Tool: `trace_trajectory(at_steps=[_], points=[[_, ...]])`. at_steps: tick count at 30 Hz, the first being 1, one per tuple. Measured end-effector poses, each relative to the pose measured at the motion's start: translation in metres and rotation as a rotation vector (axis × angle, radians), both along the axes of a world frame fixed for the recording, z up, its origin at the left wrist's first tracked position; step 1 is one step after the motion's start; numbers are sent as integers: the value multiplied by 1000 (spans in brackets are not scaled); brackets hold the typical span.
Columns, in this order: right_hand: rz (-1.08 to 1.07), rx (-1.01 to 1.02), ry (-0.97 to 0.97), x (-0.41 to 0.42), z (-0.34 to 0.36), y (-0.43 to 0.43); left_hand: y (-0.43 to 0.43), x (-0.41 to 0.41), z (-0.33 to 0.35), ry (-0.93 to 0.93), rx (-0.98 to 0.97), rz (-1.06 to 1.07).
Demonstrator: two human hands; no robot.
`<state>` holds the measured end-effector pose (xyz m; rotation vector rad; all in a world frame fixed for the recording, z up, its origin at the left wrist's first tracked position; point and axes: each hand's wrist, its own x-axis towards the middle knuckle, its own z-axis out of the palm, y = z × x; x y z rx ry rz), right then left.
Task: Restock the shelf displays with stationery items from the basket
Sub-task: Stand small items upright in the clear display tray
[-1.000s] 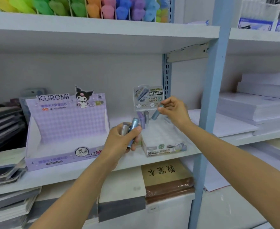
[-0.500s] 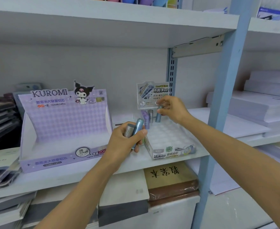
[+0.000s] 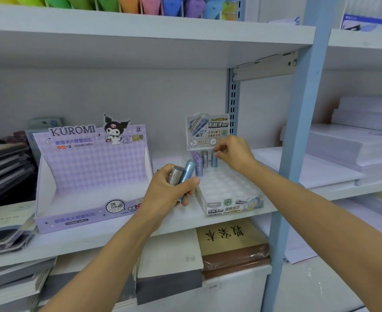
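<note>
White shelf (image 3: 109, 237): right fingers (image 3: 222, 147) pinch a blue metallic tube (image 3: 213, 161), left fingers (image 3: 193, 182) grip two spare tubes (image 3: 182, 175); we press straight down, clear tray (image 3: 227, 188) beneath.

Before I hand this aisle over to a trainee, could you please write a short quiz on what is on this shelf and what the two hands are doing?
1. True or false: the Kuromi box stands to the right of the white tray.
2. What do the fingertips of the right hand meet?
A. a folder on the stack at the far left
B. the standing blue tube in the tray's back row
C. the Kuromi box
3. Fill in: the left hand grips ___ tubes, a grey tube and a light blue tube.

Key: 1 false, it stands to the left; 2 B; 3 two.
</note>
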<state>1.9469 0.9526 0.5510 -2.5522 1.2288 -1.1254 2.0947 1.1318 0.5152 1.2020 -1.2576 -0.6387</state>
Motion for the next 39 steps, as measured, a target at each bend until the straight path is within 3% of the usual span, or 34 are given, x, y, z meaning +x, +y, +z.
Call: trace_trajectory(at_steps=[3, 7, 12, 19, 24, 27, 31, 39], points=[[84, -44, -123, -5, 6, 17, 4, -2, 1, 2, 7, -14], [552, 371, -440, -15, 14, 54, 5, -9, 2, 14, 8, -13], [662, 548, -304, -22, 10, 83, 7, -21, 8, 4, 3, -12], [663, 531, -374, -25, 12, 94, 12, -28, 12, -40, 37, -113], [549, 431, -621, -41, 30, 91, 16, -21, 17, 192, 33, -212], [430, 350, -700, -50, 39, 80, 16, -16, 17, 216, 31, -232], [273, 264, -630, -46, 37, 63, 17, -16, 15, 202, 34, -279], [116, 178, -431, -25, 18, 27, 9, -13, 4, 68, 42, -142]])
